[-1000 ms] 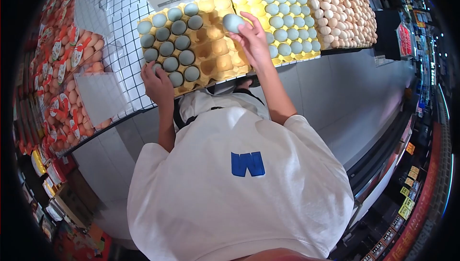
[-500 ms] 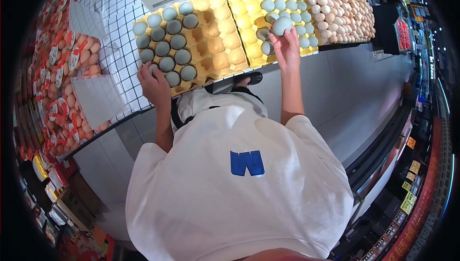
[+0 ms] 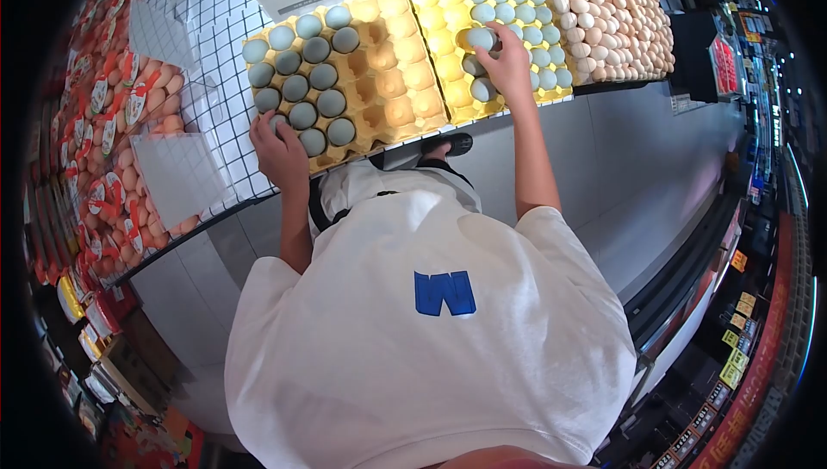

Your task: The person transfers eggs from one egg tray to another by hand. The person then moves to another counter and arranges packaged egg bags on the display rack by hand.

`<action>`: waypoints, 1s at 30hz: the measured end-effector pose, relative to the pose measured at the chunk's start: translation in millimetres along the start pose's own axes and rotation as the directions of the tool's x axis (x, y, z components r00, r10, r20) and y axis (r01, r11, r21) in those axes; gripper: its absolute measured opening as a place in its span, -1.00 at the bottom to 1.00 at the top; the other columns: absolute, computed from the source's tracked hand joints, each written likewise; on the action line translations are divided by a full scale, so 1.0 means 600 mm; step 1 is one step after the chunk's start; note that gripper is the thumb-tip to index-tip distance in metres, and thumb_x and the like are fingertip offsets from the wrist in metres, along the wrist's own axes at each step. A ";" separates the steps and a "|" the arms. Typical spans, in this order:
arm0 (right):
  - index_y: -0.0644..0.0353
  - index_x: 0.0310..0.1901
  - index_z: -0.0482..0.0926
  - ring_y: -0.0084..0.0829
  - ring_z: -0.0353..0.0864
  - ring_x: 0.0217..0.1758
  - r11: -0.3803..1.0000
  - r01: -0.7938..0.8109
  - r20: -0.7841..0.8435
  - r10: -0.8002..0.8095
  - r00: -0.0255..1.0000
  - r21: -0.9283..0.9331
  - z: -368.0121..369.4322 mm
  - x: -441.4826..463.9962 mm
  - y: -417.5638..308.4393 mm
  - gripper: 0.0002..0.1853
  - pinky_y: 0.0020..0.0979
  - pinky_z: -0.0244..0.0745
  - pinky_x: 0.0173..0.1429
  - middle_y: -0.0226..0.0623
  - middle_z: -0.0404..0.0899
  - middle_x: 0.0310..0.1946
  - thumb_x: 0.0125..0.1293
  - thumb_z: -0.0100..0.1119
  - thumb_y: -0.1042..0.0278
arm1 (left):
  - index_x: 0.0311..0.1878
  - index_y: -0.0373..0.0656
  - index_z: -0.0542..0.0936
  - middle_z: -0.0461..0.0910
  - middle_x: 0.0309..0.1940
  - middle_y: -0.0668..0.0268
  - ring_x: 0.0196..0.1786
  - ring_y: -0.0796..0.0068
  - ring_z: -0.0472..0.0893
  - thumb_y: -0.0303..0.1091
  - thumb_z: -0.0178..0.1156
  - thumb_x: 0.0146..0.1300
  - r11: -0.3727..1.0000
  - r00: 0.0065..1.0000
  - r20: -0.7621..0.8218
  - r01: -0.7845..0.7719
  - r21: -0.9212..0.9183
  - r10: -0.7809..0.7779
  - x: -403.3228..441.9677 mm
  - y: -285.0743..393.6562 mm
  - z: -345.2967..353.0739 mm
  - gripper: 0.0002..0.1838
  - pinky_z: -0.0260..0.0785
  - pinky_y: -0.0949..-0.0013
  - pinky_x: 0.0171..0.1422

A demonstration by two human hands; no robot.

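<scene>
Fingers of the left hand (image 3: 280,156) bent against an egg (image 3: 276,121) in the left tray (image 3: 392,83), beside more blue eggs (image 3: 295,87). Right of that tray, the right hand (image 3: 510,68) pinched a pale egg (image 3: 479,38) at the right tray (image 3: 453,18), seemingly seating it; release called for care. Brown eggs (image 3: 607,31) lay farther right.

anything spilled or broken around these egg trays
Nothing stands out. The blue-green eggs in the left tray sit in its cups, the right hand holds one egg at the right tray, and no spill shows. Fine cracks wouldn't be visible.
</scene>
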State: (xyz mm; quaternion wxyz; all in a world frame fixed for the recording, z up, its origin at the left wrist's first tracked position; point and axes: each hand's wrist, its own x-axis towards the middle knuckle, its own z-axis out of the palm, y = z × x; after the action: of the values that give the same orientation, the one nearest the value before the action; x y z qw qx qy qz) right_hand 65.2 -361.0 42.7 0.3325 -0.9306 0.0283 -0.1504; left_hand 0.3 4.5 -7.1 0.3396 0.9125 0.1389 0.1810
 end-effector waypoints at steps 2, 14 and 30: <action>0.19 0.01 0.57 -0.25 0.58 -0.23 0.980 0.061 0.005 -0.061 0.998 -0.191 0.008 0.008 -0.004 -0.58 -0.31 0.52 -0.11 -0.14 0.60 -0.18 0.07 0.38 0.42 | 0.07 -0.15 0.50 0.44 0.16 0.03 0.15 -0.05 0.50 -0.27 -0.02 0.37 1.000 1.000 -0.007 0.012 -0.002 -0.012 0.002 -0.003 0.001 -0.70 0.41 0.03 0.09; 0.24 -0.14 0.62 -0.07 0.53 -0.07 0.918 0.245 0.016 -0.253 0.967 -0.312 0.037 0.032 -0.049 -0.70 -0.18 0.47 0.04 -0.10 0.59 -0.20 0.05 0.33 0.41 | 0.05 -0.17 0.51 0.45 0.15 -0.01 0.15 -0.07 0.49 -0.28 0.00 0.36 1.000 0.999 -0.035 -0.003 -0.007 0.003 0.001 0.001 0.000 -0.72 0.40 0.03 0.11; 0.16 -0.09 0.56 -0.24 0.55 -0.33 0.807 0.586 0.087 -0.591 0.802 0.070 0.224 0.054 -0.165 -0.62 -0.29 0.52 -0.21 -0.26 0.54 -0.29 -0.02 0.32 0.46 | 0.07 -0.17 0.51 0.47 0.15 0.05 0.20 0.00 0.47 -0.28 -0.02 0.38 1.000 0.999 -0.037 0.015 -0.010 -0.015 0.002 0.008 -0.001 -0.71 0.37 0.09 0.18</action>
State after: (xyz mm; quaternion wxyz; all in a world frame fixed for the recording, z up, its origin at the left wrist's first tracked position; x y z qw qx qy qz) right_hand 131.6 -206.8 14.6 0.2886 -0.8934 -0.2821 -0.1976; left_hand 1.8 1.9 -3.2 0.3427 0.9062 0.1511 0.1962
